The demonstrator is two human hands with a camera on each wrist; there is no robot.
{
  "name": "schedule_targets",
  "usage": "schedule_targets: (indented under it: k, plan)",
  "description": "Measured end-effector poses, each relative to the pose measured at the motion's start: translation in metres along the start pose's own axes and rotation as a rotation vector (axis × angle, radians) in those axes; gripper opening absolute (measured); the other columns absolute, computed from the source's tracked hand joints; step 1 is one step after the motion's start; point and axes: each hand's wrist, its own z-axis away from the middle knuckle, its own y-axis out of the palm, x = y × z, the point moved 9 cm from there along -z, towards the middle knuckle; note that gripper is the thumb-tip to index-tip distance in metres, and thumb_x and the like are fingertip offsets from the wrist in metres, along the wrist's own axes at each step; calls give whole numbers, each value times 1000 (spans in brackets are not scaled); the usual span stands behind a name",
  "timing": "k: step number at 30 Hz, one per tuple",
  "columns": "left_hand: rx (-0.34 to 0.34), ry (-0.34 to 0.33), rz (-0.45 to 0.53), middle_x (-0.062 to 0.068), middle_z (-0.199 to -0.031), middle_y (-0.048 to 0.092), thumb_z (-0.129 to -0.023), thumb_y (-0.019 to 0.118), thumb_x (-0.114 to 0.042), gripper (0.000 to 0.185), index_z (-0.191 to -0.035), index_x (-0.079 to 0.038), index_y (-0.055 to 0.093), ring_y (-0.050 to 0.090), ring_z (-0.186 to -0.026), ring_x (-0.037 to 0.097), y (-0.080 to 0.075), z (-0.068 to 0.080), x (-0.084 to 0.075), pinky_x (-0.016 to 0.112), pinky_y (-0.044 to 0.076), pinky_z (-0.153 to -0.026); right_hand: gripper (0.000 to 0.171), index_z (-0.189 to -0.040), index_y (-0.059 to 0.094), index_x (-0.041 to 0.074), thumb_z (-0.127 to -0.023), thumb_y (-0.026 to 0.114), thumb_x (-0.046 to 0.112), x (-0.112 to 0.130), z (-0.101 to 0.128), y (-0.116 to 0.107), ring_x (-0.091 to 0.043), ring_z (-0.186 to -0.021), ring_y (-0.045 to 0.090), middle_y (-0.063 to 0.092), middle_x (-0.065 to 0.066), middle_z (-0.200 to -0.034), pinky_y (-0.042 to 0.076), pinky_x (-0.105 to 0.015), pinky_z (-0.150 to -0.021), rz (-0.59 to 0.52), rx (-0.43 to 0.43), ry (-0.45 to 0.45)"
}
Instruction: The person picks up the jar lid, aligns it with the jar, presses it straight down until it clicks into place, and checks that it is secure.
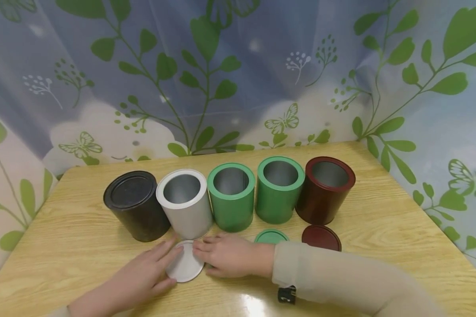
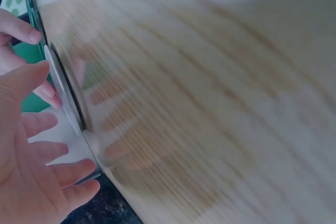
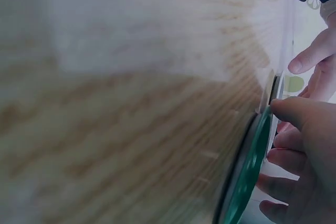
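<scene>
No readable writing anywhere. Plain white round lid [image 1: 185,264], flat on wooden table [image 1: 400,229] just before white can [image 1: 185,202]. Touched from both sides by relaxed, unclenched left hand [image 1: 136,275] and right hand [image 1: 232,255].

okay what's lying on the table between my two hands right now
A white lid lies flat on the table, between the left hand and right hand; fingertips of both touch its edges. The head view shows this best.
</scene>
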Motion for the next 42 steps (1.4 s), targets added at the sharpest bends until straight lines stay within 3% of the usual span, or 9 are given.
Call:
schedule_targets:
  k: [6,13,22,33,42]
  plan:
    - [26,37,8,19,-134,48,-83,69,-30,59,-130,0,52,51,-116,37,7,-1,-1,51,44,-90,49,-139,46,14,-96,50,37,4,-5,2,-24,-126,44,41,-1,-143,35,-35,-103,-25,-13,-20]
    - [-19,150,-2,16,-128,56,-83,69,-25,49,-122,2,59,54,-110,42,9,-2,-9,50,47,-86,42,-134,52,15,-98,48,34,6,-10,2,-20,-126,44,46,0,-139,36,-31,-102,-16,-50,-32]
    - [-1,142,37,18,-130,53,-86,66,-23,44,-123,0,60,51,-113,44,9,0,-12,52,46,-86,42,-136,50,15,-99,46,34,5,-9,4,-20,-128,42,43,-1,-142,35,-30,-102,-7,-17,-28]
    - [-153,155,-4,13,-131,54,-80,73,-27,52,-124,-3,60,51,-115,38,-15,3,-18,49,47,-87,43,-134,52,13,-98,47,35,7,5,-26,-20,-128,42,45,0,-140,34,-29,-103,47,-88,0]
    - [-240,182,-42,10,-132,54,-76,76,-28,53,-122,-5,63,51,-116,38,-34,2,-28,47,47,-86,43,-132,55,13,-97,49,36,9,17,-45,-20,-126,45,49,0,-137,36,-29,-102,106,-165,3]
